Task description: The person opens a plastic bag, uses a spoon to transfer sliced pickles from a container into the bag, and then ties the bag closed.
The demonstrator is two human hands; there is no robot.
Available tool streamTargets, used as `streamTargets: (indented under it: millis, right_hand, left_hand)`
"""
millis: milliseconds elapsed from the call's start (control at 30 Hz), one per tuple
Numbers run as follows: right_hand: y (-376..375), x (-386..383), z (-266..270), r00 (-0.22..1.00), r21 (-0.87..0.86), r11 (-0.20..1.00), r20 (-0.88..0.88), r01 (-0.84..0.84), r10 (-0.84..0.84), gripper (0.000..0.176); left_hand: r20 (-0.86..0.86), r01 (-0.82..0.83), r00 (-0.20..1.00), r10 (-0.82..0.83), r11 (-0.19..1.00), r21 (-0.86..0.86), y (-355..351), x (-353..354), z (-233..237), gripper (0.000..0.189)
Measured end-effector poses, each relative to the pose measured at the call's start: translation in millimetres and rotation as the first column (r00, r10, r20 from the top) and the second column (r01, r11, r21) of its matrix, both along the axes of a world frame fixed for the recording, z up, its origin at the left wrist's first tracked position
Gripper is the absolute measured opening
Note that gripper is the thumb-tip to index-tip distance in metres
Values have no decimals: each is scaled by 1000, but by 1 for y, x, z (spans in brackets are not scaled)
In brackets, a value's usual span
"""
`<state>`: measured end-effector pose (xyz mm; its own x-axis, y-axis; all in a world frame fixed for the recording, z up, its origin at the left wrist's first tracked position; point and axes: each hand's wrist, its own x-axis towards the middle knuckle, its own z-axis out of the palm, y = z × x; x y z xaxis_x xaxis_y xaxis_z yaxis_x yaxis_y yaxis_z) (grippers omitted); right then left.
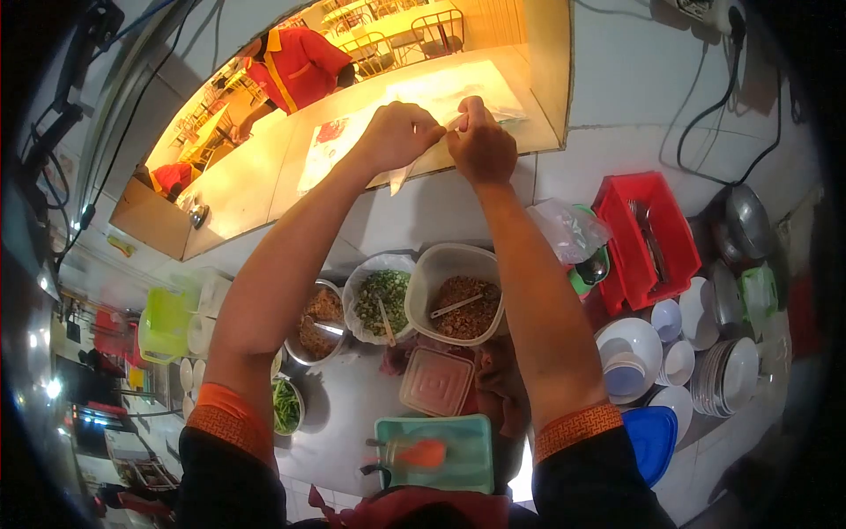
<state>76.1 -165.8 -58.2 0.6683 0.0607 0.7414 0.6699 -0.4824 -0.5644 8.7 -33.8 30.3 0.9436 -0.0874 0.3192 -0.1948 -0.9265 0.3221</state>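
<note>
Left hand [401, 138] and right hand [484, 152]: fingers curled closed, gripping pale plastic [401, 178] between and below them. Just under fingers: window ledge [242, 208]. Below, bodyward: white tub [429, 269]. Well beyond fingers: red-shirted person [304, 70].

Black sleeves [599, 480] end in orange cuffs [577, 429] with a fine dark pattern. A red shirt [304, 66] has yellow trim [280, 79]. The cutlery holder [680, 240] is bright red, the tray [469, 451] teal, the lid [654, 436] blue, the plates [738, 375] white, the basket [163, 326] lime green.
</note>
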Motion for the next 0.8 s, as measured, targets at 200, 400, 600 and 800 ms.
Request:
streamTargets:
  millis: [200, 400, 600, 800]
  right_hand:
    - [-2, -3, 2, 999, 60, 998, -34, -22, 24, 31]
    - [-4, -3, -2, 1000, 0, 1000, -18, 21, -21, 35]
    - [-12, -4, 0, 987, -346, 938, -158, -30, -27, 52]
    - [-2, -42, -9, 987, -112, 982, -73, -150, 142, 46]
  left_hand:
    - [76, 61, 995, -61, 998, 3, -1, 2, 0, 25]
    - [229, 186, 973, 14, 535, -824, -72, -189, 37, 24]
    - [189, 90, 933, 306, 310, -947, -35, -348, 5, 40]
    - [251, 253, 832, 495, 66, -965, -13, -486, -7, 40]
